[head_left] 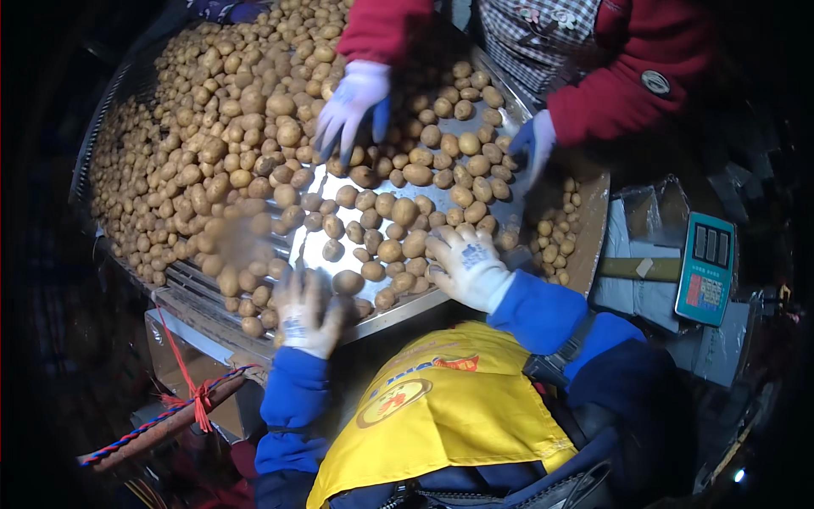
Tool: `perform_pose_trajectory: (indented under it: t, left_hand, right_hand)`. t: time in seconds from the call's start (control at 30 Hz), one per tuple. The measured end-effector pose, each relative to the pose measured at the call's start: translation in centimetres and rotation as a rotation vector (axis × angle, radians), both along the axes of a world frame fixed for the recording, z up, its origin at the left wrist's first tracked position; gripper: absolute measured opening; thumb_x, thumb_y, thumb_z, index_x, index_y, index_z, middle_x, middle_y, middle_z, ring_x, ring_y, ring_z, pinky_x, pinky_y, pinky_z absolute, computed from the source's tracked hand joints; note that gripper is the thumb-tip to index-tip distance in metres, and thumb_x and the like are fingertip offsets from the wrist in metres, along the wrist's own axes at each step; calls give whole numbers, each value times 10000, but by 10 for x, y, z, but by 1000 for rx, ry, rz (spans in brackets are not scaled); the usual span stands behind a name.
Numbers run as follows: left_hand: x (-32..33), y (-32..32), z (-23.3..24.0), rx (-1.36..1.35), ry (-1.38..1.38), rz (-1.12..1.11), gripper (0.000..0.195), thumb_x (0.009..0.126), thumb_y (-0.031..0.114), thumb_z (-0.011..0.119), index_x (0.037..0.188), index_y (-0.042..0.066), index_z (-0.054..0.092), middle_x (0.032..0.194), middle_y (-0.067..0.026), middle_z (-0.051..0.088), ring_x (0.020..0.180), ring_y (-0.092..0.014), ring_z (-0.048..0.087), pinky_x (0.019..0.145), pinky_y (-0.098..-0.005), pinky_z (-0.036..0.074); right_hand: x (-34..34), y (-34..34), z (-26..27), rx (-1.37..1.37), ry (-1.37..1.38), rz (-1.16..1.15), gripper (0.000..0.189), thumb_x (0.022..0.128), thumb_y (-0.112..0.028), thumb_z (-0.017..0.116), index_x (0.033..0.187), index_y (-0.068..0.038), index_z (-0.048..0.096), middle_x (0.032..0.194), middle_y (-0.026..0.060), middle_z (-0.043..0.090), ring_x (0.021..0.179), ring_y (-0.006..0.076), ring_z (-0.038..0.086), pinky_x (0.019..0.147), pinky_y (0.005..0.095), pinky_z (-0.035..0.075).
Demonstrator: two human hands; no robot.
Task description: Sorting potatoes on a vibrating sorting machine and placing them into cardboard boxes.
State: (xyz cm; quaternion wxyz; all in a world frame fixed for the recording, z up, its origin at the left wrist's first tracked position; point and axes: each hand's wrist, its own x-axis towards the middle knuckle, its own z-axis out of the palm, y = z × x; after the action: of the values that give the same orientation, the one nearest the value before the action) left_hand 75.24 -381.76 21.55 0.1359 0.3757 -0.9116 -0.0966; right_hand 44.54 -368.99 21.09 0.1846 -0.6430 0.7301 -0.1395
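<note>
A sloping metal sorting table (311, 238) carries a large heap of potatoes (210, 153), with looser ones spread over its smooth right part. My left hand (306, 315), in a white work glove, is at the table's near edge with its fingers apart. One potato (348, 282) lies just right of its fingers; whether they touch is unclear. My right hand (469, 262), gloved in white too, rests palm down against several loose potatoes (407, 245) near the right edge. Its fingers are spread and grip nothing that I can see.
Opposite, a co-worker's gloved hands (356, 105) reach among the potatoes. A cardboard box (588, 216) with smaller potatoes stands off the table's right end, beside a teal digital scale (706, 267). At lower left, a pole (172, 426) is wrapped with blue-red rope.
</note>
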Motion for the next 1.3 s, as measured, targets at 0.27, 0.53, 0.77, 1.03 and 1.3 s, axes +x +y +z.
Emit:
perform_pose_trajectory:
  t: [0.27, 0.53, 0.77, 1.03, 1.3]
  left_hand:
    - [-20, -14, -29, 79, -247, -88, 520, 933, 400, 686, 1398, 169, 658, 1574, -192, 503, 1532, -472, 329, 1247, -699, 161]
    - [64, -57, -18, 111, -266, 398, 479, 941, 428, 694, 1382, 242, 711, 1572, -136, 543, 1483, -436, 415, 1243, -629, 221]
    - [72, -45, -24, 119, -240, 501, 435, 968, 352, 643, 1380, 225, 705, 1572, -179, 535, 1510, -393, 407, 1252, -538, 278]
    - [90, -19, -23, 11, -63, 597, 434, 903, 226, 740, 1319, 105, 719, 1511, -209, 562, 1395, -431, 516, 1164, -545, 411]
    - [48, -6, 5, -119, 282, 292, 371, 832, 60, 766, 1198, 21, 714, 1203, -187, 685, 1083, -401, 648, 971, -506, 501]
  right_hand:
    - [66, -39, -38, -311, -482, 303, 569, 884, -184, 672, 1438, -89, 584, 1379, 220, 602, 1256, 448, 576, 1058, 518, 504]
    - [-23, -81, -2, -425, -24, 31, 397, 833, -275, 722, 1198, -120, 714, 1167, 161, 678, 1117, 379, 634, 970, 533, 479]
    - [17, -84, -12, -107, -27, 409, 618, 875, -352, 710, 1428, -101, 595, 1565, 233, 439, 1510, 452, 343, 1213, 722, 204]
    - [-20, -98, -6, -212, 32, 322, 257, 862, -182, 711, 1108, -109, 732, 1234, 109, 675, 1123, 356, 601, 978, 497, 465]
    - [-5, -131, -3, -142, 138, 343, 321, 910, -275, 706, 1201, -139, 715, 1238, 113, 666, 1157, 344, 607, 993, 500, 461]
